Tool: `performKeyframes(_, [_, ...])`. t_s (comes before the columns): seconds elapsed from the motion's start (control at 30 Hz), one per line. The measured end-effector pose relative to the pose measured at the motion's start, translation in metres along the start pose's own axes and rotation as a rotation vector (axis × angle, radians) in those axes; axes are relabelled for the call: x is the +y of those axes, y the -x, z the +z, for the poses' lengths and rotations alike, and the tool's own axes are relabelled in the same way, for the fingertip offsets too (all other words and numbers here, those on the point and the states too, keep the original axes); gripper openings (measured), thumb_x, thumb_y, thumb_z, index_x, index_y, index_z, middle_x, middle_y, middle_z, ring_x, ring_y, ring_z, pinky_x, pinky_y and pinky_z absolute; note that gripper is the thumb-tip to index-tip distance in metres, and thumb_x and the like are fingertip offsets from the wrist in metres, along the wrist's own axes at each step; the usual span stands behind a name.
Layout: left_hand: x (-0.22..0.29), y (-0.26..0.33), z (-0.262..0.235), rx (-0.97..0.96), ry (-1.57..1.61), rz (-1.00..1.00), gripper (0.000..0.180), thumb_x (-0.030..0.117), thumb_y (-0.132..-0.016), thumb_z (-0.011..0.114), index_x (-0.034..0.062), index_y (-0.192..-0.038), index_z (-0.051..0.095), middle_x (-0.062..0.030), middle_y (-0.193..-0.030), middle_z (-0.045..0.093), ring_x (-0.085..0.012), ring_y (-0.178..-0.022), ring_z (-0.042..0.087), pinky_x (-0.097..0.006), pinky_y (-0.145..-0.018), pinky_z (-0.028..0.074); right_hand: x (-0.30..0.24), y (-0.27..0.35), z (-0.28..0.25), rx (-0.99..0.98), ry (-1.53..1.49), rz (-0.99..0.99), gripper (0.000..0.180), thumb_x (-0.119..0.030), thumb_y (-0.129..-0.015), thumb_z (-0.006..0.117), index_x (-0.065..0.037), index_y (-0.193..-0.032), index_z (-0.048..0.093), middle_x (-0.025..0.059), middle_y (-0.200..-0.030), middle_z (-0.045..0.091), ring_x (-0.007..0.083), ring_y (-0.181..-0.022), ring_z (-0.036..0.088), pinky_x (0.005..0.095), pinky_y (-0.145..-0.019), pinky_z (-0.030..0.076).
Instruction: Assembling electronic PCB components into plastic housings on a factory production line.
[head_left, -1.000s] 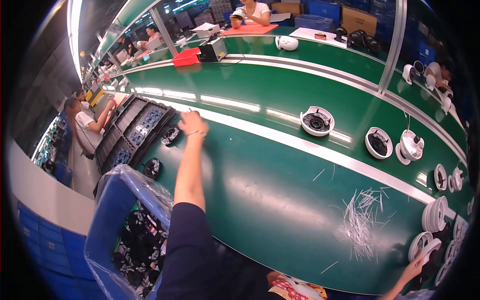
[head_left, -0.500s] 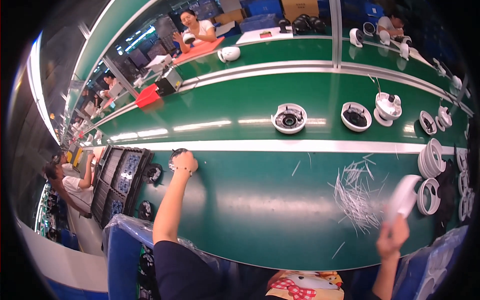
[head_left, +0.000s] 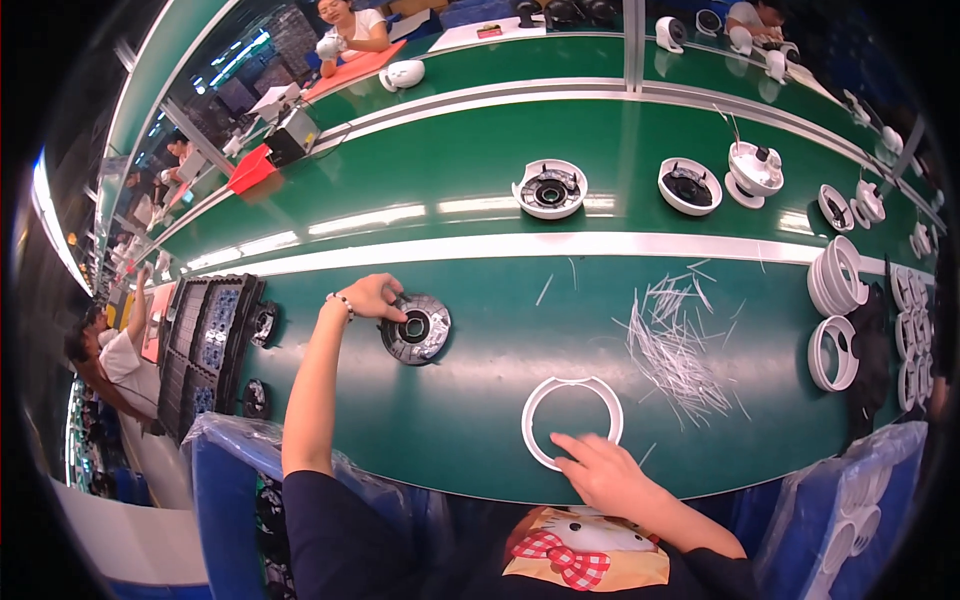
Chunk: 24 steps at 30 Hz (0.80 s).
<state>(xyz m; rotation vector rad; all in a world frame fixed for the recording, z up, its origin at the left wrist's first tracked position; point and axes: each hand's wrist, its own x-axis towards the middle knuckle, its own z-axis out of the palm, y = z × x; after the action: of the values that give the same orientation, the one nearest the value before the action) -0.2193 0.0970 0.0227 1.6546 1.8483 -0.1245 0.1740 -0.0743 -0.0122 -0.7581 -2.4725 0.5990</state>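
Head: left hand (head_left: 372, 296) on dark disc (head_left: 416, 329); right hand (head_left: 610, 474) touching white ring (head_left: 572, 421).

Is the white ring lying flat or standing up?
Flat. The white ring shows its whole circle on the green table, right hand touching its near edge.

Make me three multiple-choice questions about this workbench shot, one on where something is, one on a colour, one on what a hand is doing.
1. Where does the pile of thin white strips lie?
A. right of the white ring
B. inside the black trays
C. under the left hand

2. What colour is the bench top?
A. grey
B. green
C. red

3. How is the left hand placed?
A. raised in the air
B. resting in a bin
C. fingers on the dark round part

Answers: 1 A, the strips are scattered right of the white ring. 2 B, the surface is green. 3 C, the hand touches the edge of the dark round part.
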Motion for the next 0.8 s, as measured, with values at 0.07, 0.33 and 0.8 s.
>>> performKeyframes(0.07, [0.005,-0.013,0.009,-0.021,0.142,0.076,0.054,0.022,-0.056,0.074,-0.0002,-0.099,0.052,-0.0117,-0.092,0.056,-0.0171,-0.086,0.053,-0.028,-0.074,0.043,-0.004,-0.011,-0.013,-0.014,0.092,0.041,0.042,-0.026,-0.060,0.065,-0.002,-0.092,0.053,0.0171,-0.119,0.037,0.0331,-0.107,0.034,0.0448,-0.083,0.034])
performKeyframes(0.33, [0.066,-0.036,0.049,0.147,0.803,0.418,0.024,0.004,-0.069,0.063,-0.0007,-0.091,0.054,-0.0051,-0.083,0.059,-0.0101,-0.075,0.054,-0.023,-0.068,0.044,-0.008,-0.041,-0.014,-0.108,0.201,0.522,0.092,-0.046,-0.050,0.072,0.001,-0.119,0.033,0.0273,-0.129,0.013,0.0440,-0.118,0.016,0.0581,-0.086,0.025])
performKeyframes(0.8, [0.153,0.023,0.146,0.084,1.662,0.617,0.031,0.008,-0.082,0.048,-0.0005,-0.110,0.037,-0.0092,-0.105,0.050,-0.0161,-0.097,0.048,-0.029,-0.085,0.039,0.042,-0.055,-0.037,0.610,-0.185,0.480,0.105,-0.029,-0.045,0.078,0.000,-0.126,0.019,0.0202,-0.119,0.031,0.0305,-0.113,0.032,0.0371,-0.094,0.028])
